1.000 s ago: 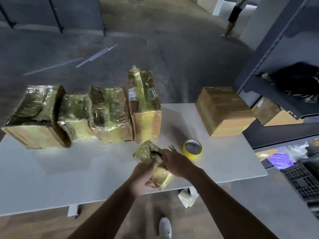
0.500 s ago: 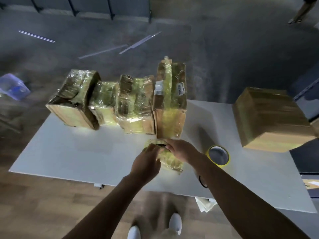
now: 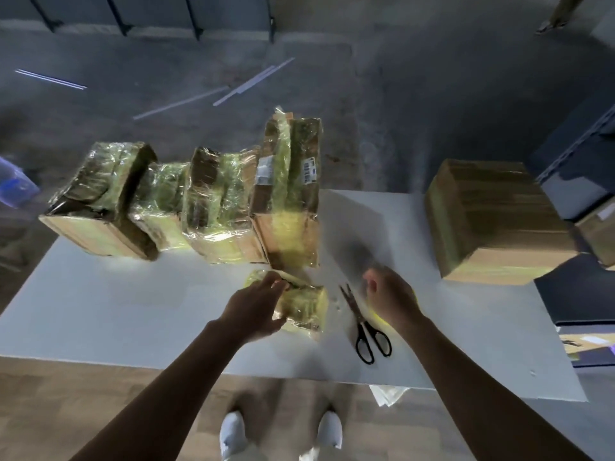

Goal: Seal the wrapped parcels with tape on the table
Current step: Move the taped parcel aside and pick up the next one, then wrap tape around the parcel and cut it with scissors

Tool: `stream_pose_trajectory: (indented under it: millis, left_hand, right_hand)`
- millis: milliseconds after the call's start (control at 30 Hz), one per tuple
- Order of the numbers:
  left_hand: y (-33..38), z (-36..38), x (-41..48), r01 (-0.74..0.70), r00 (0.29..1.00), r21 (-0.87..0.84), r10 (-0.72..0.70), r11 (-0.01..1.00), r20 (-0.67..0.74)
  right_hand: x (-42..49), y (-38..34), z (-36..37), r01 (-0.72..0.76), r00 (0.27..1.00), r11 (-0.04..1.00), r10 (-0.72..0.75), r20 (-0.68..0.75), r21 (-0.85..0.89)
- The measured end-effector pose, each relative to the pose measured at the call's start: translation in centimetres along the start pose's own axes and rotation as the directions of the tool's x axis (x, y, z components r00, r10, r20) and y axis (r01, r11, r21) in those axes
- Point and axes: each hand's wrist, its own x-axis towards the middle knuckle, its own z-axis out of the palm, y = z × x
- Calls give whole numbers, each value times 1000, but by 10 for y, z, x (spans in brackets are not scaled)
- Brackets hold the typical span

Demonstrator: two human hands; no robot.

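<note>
Near the front edge of the white table (image 3: 100, 311), I see the left hand (image 3: 256, 307) gripping a small parcel (image 3: 304, 302) wrapped in yellowish film, with the fingers over its far edge and the thumb at its near side. The parcel lies on the table, just in front of the tallest of four wrapped parcels (image 3: 199, 207), which stand in a row along the far edge. Black-handled scissors (image 3: 364, 324) lie flat just right of the small parcel, blades pointing away from me. The right hand (image 3: 389, 294) hovers beside the scissors, fingers curled and blurred; I cannot tell whether it holds anything. A sliver of yellow (image 3: 377, 319) shows under its wrist. A plain brown box (image 3: 492, 221) sits at the table's right end.
</note>
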Motion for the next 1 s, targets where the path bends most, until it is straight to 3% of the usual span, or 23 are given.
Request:
stream_pose_trajectory:
  millis: [167,300,433,567,700,800,933,1000]
  left_hand:
    - [-9,-6,-8,-86,996,22,86,996,-38]
    - [-14,-19,-12,-102,995,107,101,989,14]
    - [-22,-15,-15,-82,996,-11,83,997,30]
    - [-29,-3,-21,-85,996,-116,86,990,9]
    - [-26,-5,-21,-69,998,-129,67,989,-20]
    - [-26,-11,-21,-63,995,-184,48,981,-82]
    - [-25,-17,-24,-75,995,-207,59,975,-81]
    - [-22,-18,-25,-100,985,-244,60,965,-164]
  right_hand:
    - [-15,11,8,-123,991,987,117,-58,-108]
    - [-24,15,13,-286,938,957,267,-223,-57]
    - [-23,22,11,-535,839,844,537,-87,45]
    - [-16,22,15,-643,754,742,656,-8,189]
    - [-16,30,10,-724,688,622,678,259,297]
    - [-18,28,12,-673,732,626,642,229,394]
    - [-24,-1,2,-463,877,792,476,72,399]
    - [-32,-23,-4,-335,930,832,368,11,443]
